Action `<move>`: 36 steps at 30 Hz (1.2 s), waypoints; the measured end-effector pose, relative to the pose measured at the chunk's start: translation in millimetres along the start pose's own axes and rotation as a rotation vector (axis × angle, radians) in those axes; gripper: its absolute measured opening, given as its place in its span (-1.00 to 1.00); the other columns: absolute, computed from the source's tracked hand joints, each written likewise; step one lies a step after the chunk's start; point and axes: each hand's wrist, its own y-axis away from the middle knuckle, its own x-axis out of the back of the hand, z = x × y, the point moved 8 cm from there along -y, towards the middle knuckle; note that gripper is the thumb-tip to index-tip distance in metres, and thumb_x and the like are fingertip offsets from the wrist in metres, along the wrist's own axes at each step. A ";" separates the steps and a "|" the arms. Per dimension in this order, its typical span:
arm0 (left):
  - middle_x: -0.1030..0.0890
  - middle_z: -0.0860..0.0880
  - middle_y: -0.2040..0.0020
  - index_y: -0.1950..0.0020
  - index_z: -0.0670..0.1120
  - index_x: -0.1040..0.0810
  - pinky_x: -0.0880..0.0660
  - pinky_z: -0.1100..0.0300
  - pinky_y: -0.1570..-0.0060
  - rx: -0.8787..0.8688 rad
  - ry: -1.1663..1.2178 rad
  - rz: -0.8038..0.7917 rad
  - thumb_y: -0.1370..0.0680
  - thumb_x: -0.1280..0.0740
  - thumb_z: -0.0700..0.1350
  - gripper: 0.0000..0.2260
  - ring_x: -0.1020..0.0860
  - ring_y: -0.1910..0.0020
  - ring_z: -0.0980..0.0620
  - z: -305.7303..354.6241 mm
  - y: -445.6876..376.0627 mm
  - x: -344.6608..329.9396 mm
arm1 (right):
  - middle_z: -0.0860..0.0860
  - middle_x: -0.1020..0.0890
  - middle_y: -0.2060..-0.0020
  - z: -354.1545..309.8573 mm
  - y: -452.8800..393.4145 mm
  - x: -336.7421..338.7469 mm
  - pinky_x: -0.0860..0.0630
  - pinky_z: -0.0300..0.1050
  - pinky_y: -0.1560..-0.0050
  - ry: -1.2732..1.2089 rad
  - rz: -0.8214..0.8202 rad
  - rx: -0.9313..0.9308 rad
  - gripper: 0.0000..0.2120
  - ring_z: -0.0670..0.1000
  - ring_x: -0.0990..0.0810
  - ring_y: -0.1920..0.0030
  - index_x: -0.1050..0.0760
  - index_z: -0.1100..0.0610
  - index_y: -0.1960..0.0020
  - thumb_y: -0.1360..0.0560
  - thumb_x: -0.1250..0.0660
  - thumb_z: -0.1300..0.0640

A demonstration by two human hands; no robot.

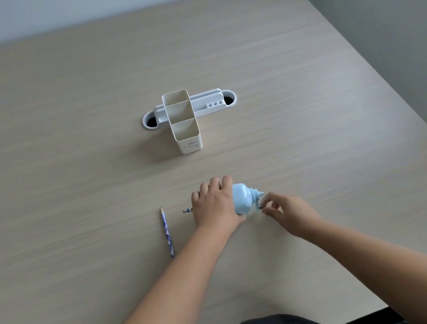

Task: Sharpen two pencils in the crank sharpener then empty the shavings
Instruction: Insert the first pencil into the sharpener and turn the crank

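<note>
A light blue crank sharpener (244, 198) stands on the wooden table near me. My left hand (213, 205) lies over its left side and holds it down. The end of one pencil (187, 210) sticks out to the left from under that hand; the rest of it is hidden. My right hand (284, 211) pinches the crank handle (261, 205) at the sharpener's right side. A second pencil (167, 233), blue and white patterned with its tip pointing away from me, lies loose on the table to the left of my left hand.
A cream three-compartment pen holder (185, 123) stands farther back at the table's middle, in front of a white cable tray (214, 102) set into the table. A grey partition (391, 40) runs along the table's right edge.
</note>
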 end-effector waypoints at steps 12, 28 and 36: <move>-0.26 0.02 -0.48 -0.50 0.10 -0.02 -0.07 -0.01 -0.41 -0.144 0.113 -0.225 -0.23 -0.40 0.39 -0.02 -0.15 -0.46 -0.04 -54.2 8.7 20.4 | -0.02 -0.39 -0.33 -77.9 -3.6 38.9 -0.28 -0.07 -0.32 0.104 0.064 0.336 -0.39 0.04 -0.33 -0.30 -0.26 -0.02 -0.36 -0.37 -0.39 0.00; -0.57 -0.05 0.12 -0.08 0.10 -0.33 -0.42 0.05 0.21 -0.251 0.103 -0.132 -0.58 -0.03 0.23 -0.74 -0.54 0.07 -0.16 -54.6 23.9 -3.4 | 0.03 -0.34 -0.32 -102.4 -15.4 -13.2 -0.33 -0.03 -0.33 0.207 -0.122 0.452 -0.28 0.06 -0.35 -0.33 -0.17 0.04 -0.43 -0.39 -0.45 0.04; -0.49 0.05 0.37 0.23 0.01 -0.33 -0.28 0.15 0.41 0.133 0.201 -0.015 -0.45 -0.06 0.42 -0.52 -0.47 0.34 -0.11 -134.7 43.8 2.5 | 0.01 -0.36 -0.27 -99.1 -18.7 -14.3 -0.37 -0.05 -0.26 0.156 -0.104 0.449 -0.30 0.05 -0.38 -0.28 -0.18 0.02 -0.42 -0.39 -0.44 0.02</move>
